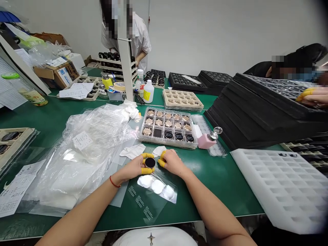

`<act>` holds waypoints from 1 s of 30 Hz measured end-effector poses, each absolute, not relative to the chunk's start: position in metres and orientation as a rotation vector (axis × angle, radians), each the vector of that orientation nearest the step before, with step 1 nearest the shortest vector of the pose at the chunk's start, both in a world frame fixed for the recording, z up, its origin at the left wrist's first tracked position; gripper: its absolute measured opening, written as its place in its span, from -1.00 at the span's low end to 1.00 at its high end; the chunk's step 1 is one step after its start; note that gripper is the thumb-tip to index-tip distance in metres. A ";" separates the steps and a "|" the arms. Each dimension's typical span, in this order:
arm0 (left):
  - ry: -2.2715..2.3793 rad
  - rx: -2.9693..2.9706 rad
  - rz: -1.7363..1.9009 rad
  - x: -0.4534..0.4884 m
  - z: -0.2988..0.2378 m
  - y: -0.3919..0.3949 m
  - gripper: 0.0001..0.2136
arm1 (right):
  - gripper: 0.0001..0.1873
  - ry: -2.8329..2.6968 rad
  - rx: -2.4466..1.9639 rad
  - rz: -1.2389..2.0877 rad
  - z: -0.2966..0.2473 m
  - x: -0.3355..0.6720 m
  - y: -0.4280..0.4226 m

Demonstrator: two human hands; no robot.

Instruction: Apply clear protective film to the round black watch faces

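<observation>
My left hand [135,166], with yellow finger cots, holds a small round black disc [150,162] between thumb and fingers just above the green table. My right hand [171,161], also in yellow cots, is curled beside the disc, its fingertips touching or almost touching it. Below both hands lies a clear plastic sleeve [153,191] holding three round white pads. Beyond the hands stands a clear compartment tray [167,128] filled with several gold-faced round parts and a few black ones.
A crumpled heap of clear plastic bags [87,153] lies left. A pink pump bottle [208,139] stands right of the tray. A white foam grid tray [284,184] and stacked black trays [258,109] fill the right. Another person's hand [311,96] rests there; someone stands behind.
</observation>
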State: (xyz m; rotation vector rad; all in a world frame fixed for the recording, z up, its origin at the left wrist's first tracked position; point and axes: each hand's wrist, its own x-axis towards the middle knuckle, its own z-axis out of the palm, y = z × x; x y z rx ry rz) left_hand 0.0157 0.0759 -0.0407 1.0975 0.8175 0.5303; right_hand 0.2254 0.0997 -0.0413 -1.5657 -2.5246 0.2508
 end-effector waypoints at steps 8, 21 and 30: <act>0.834 1.151 0.629 0.029 -0.044 0.066 -0.52 | -0.89 -2.128 -1.717 0.275 -0.063 0.202 0.111; 0.877 1.276 0.812 0.032 -0.044 0.064 -0.59 | -0.82 -2.184 -1.036 0.209 -0.045 0.191 0.071; 0.954 1.295 0.827 0.028 -0.046 0.067 -0.56 | -0.80 -2.223 -1.037 0.134 -0.043 0.182 0.057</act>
